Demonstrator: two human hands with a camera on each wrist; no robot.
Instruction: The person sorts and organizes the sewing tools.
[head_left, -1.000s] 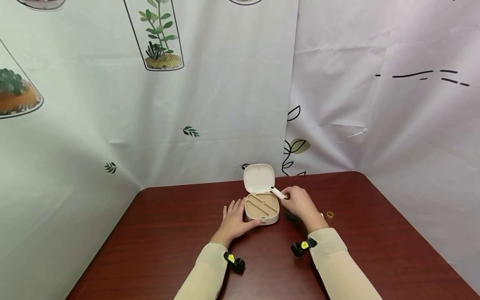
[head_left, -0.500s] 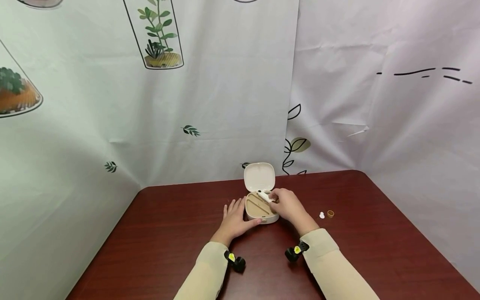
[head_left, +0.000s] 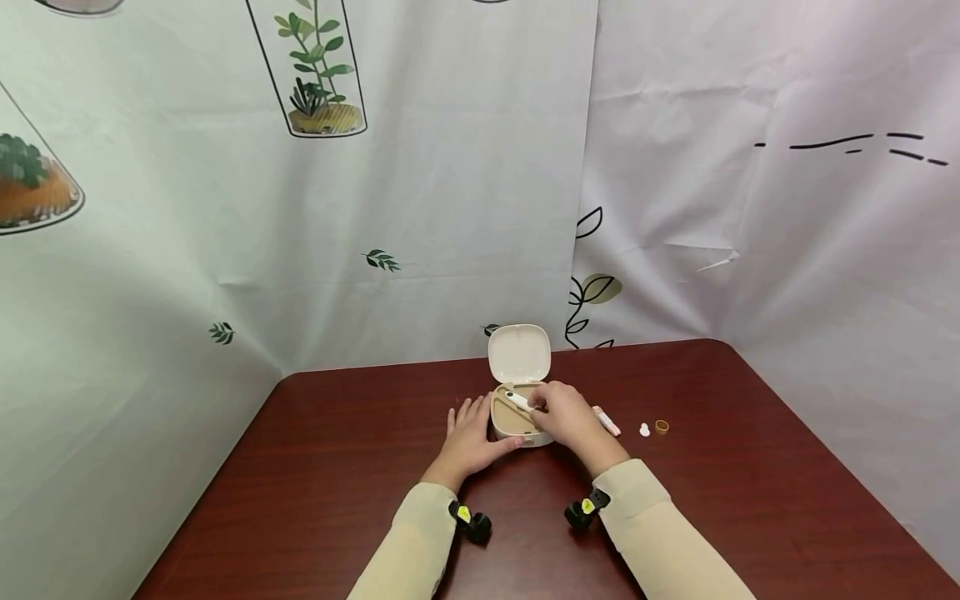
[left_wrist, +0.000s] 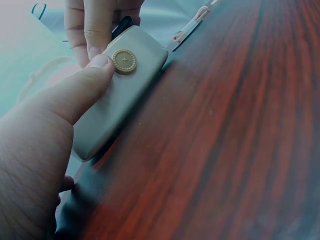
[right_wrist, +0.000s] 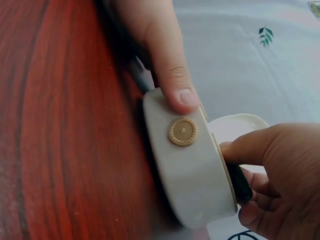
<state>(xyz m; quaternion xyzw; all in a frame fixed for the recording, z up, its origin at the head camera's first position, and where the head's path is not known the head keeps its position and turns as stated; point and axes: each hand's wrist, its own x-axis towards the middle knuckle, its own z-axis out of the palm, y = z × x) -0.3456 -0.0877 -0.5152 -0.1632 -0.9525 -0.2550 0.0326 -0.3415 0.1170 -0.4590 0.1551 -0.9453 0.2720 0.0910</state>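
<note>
A small cream case (head_left: 534,441) stands with its lid (head_left: 519,354) raised, and a beige insert with diagonal slots lies inside. My left hand (head_left: 470,444) holds the case's left front corner, fingers along the side and thumb on the front. In the left wrist view that thumb (left_wrist: 82,90) touches the round gold button (left_wrist: 124,61). Above the insert, my right hand (head_left: 570,417) pinches a slim white stick (head_left: 517,401) with a dark spot at its far end. A black part of the stick (right_wrist: 240,182) shows in the right wrist view. Fingers hide its near end.
Right of the case lie a pink-and-white narrow bundle (head_left: 606,421), a small white piece (head_left: 644,430) and a gold ring-shaped piece (head_left: 662,427). The dark red table (head_left: 360,500) meets a printed white curtain (head_left: 450,208) at the back.
My right hand has moved left with the stick, from the case's right side to over its insert. The pink-and-white bundle has come into sight behind it. My left hand stays put.
</note>
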